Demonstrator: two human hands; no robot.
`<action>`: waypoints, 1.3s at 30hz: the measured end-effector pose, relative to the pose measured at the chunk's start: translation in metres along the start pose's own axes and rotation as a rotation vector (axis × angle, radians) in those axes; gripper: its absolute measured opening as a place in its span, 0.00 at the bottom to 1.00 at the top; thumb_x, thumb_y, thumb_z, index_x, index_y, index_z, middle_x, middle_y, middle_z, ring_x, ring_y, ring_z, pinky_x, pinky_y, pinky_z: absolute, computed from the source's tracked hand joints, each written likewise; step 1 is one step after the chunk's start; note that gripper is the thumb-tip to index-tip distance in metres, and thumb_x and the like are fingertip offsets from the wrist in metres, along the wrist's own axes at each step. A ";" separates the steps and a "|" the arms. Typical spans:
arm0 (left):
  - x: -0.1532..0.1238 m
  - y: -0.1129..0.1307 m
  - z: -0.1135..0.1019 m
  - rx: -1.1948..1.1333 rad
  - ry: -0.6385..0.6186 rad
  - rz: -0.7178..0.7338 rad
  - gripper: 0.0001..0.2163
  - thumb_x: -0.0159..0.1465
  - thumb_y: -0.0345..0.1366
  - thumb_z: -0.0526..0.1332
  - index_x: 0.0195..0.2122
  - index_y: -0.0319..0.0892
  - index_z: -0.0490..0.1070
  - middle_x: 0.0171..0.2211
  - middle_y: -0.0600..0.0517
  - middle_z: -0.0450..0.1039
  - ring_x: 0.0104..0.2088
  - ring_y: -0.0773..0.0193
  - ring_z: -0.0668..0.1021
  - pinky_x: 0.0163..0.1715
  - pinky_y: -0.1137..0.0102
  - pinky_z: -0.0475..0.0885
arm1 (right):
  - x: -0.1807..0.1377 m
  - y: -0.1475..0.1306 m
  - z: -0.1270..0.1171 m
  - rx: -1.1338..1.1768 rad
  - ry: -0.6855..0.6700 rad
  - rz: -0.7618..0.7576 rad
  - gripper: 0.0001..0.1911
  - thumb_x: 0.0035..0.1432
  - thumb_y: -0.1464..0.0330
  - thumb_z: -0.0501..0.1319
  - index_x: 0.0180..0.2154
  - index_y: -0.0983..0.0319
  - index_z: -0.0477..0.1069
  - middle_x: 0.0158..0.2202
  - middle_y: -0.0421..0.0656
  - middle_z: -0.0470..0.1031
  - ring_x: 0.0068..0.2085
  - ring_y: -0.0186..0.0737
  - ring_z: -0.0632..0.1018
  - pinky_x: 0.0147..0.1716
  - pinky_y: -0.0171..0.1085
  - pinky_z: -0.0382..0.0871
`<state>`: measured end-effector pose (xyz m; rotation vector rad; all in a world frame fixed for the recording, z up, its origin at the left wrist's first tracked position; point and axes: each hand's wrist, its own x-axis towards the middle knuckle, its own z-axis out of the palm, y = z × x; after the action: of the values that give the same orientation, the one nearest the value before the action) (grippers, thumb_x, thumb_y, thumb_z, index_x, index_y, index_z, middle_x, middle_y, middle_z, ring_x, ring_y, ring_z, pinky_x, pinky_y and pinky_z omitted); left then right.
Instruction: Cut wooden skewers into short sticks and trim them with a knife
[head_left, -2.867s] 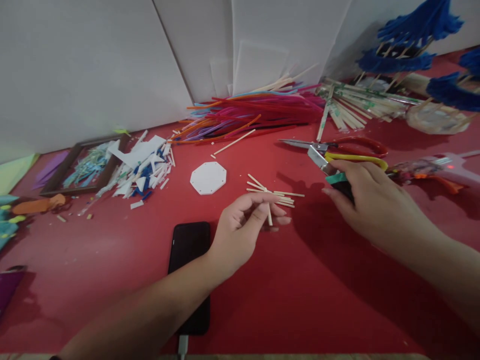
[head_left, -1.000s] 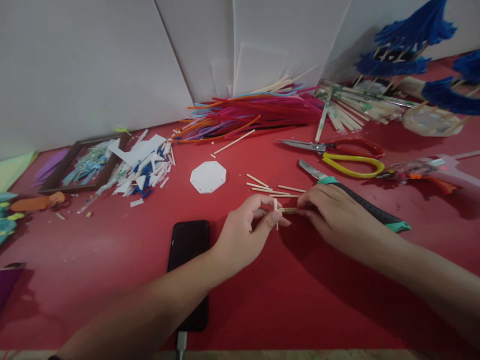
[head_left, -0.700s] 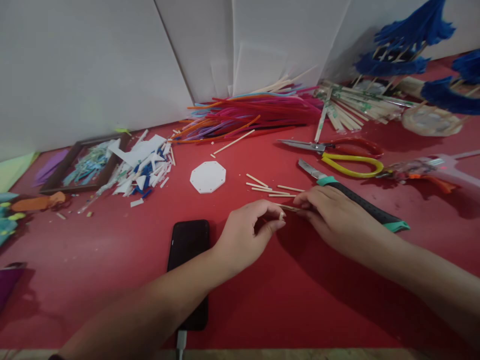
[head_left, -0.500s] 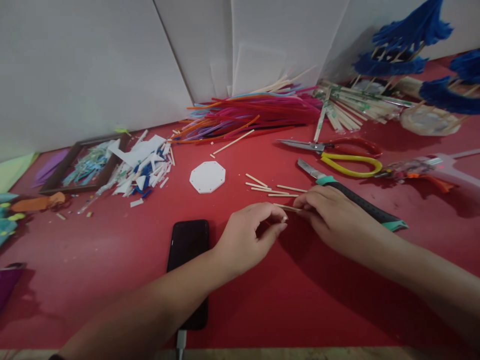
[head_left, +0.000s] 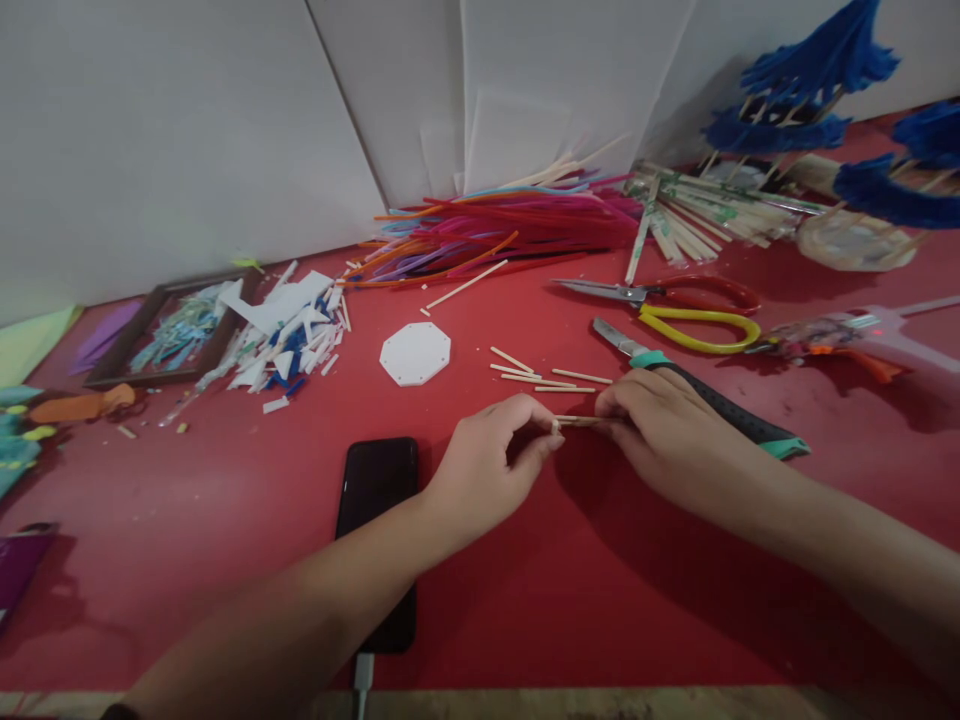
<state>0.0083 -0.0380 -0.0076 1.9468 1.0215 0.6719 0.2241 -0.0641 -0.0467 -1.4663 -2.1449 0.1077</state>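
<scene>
My left hand (head_left: 491, 470) pinches one end of a short thin wooden stick (head_left: 577, 421) between thumb and fingers. My right hand (head_left: 667, 435) grips the other end, so the stick spans the small gap between both hands just above the red table (head_left: 600, 600). Several more short sticks (head_left: 540, 376) lie loose on the table just beyond my hands. A white octagon piece (head_left: 415, 353) lies to their left. Cutting pliers with black and teal handles (head_left: 705, 395) lie behind my right hand.
A black phone (head_left: 375, 520) lies under my left forearm. Red and yellow scissors (head_left: 675, 303) and a glue gun (head_left: 862, 335) lie at the right. Coloured strips (head_left: 510, 225), wrapped chopsticks (head_left: 705, 215), paper scraps (head_left: 289, 325), a brown frame (head_left: 165, 330) and white boards (head_left: 187, 130) line the back.
My right hand put the pliers down on the table and came over to the stick in my left hand. Both hands now hold it, level between them.
</scene>
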 end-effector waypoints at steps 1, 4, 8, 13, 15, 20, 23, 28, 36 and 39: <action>0.000 0.000 0.000 0.004 -0.002 -0.002 0.02 0.66 0.32 0.61 0.35 0.43 0.70 0.34 0.52 0.79 0.33 0.65 0.78 0.34 0.71 0.72 | 0.000 -0.001 0.000 0.006 0.005 0.006 0.09 0.65 0.70 0.52 0.32 0.58 0.66 0.32 0.46 0.72 0.35 0.45 0.71 0.37 0.45 0.66; 0.000 0.001 0.000 0.024 -0.004 0.007 0.02 0.66 0.32 0.61 0.35 0.43 0.71 0.34 0.52 0.80 0.34 0.64 0.79 0.36 0.71 0.72 | 0.004 -0.002 -0.003 0.030 0.024 0.018 0.11 0.67 0.68 0.51 0.32 0.58 0.67 0.32 0.46 0.73 0.35 0.45 0.72 0.38 0.45 0.67; 0.001 0.002 0.000 0.024 -0.011 0.012 0.02 0.66 0.32 0.61 0.34 0.43 0.71 0.34 0.53 0.79 0.34 0.64 0.78 0.36 0.71 0.71 | 0.010 -0.003 -0.011 0.088 -0.005 -0.031 0.11 0.68 0.67 0.52 0.38 0.59 0.73 0.35 0.47 0.79 0.38 0.46 0.78 0.39 0.44 0.70; 0.001 0.001 0.000 0.039 -0.026 0.021 0.03 0.66 0.33 0.60 0.34 0.43 0.71 0.32 0.52 0.77 0.32 0.64 0.76 0.34 0.71 0.71 | 0.012 -0.001 -0.021 0.167 -0.035 0.055 0.16 0.64 0.66 0.56 0.52 0.58 0.72 0.34 0.43 0.82 0.33 0.45 0.81 0.32 0.42 0.73; 0.001 0.001 0.000 0.044 -0.032 0.032 0.03 0.66 0.33 0.59 0.34 0.43 0.71 0.32 0.52 0.77 0.32 0.64 0.76 0.34 0.70 0.71 | 0.012 0.000 -0.026 0.205 -0.037 0.108 0.17 0.63 0.62 0.59 0.53 0.58 0.71 0.31 0.41 0.82 0.29 0.43 0.80 0.29 0.40 0.72; 0.001 0.000 0.000 0.037 -0.030 0.051 0.03 0.66 0.32 0.59 0.34 0.43 0.71 0.32 0.52 0.77 0.32 0.64 0.76 0.34 0.70 0.71 | 0.012 0.002 -0.036 0.247 0.012 0.229 0.19 0.60 0.55 0.64 0.50 0.56 0.70 0.27 0.39 0.81 0.25 0.43 0.79 0.25 0.40 0.69; 0.001 -0.001 0.001 0.028 -0.028 0.040 0.04 0.66 0.32 0.59 0.34 0.43 0.71 0.32 0.52 0.78 0.32 0.64 0.77 0.34 0.69 0.72 | 0.011 0.003 -0.038 0.270 0.059 0.297 0.22 0.58 0.53 0.65 0.50 0.53 0.67 0.27 0.39 0.81 0.26 0.46 0.81 0.25 0.42 0.69; 0.000 0.000 0.001 0.017 -0.029 0.030 0.03 0.66 0.32 0.59 0.34 0.43 0.71 0.32 0.52 0.78 0.32 0.64 0.77 0.35 0.69 0.72 | 0.011 0.001 -0.038 0.348 0.117 0.383 0.25 0.55 0.53 0.68 0.51 0.52 0.64 0.27 0.38 0.81 0.29 0.50 0.82 0.28 0.46 0.71; -0.001 -0.002 0.002 0.014 -0.015 0.028 0.03 0.66 0.32 0.59 0.34 0.43 0.70 0.32 0.52 0.76 0.32 0.64 0.77 0.34 0.69 0.72 | 0.008 -0.008 -0.036 0.374 0.213 0.412 0.28 0.55 0.50 0.67 0.52 0.53 0.63 0.30 0.40 0.82 0.32 0.51 0.83 0.32 0.48 0.74; -0.001 -0.004 0.003 0.004 0.007 0.072 0.02 0.65 0.32 0.60 0.34 0.43 0.70 0.36 0.49 0.76 0.37 0.62 0.78 0.37 0.68 0.74 | 0.008 -0.009 -0.034 0.387 0.212 0.341 0.28 0.57 0.51 0.66 0.55 0.52 0.63 0.30 0.40 0.82 0.30 0.49 0.82 0.30 0.48 0.75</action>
<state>0.0082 -0.0388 -0.0123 1.9934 0.9613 0.7173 0.2309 -0.0687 -0.0115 -1.5152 -1.5835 0.4436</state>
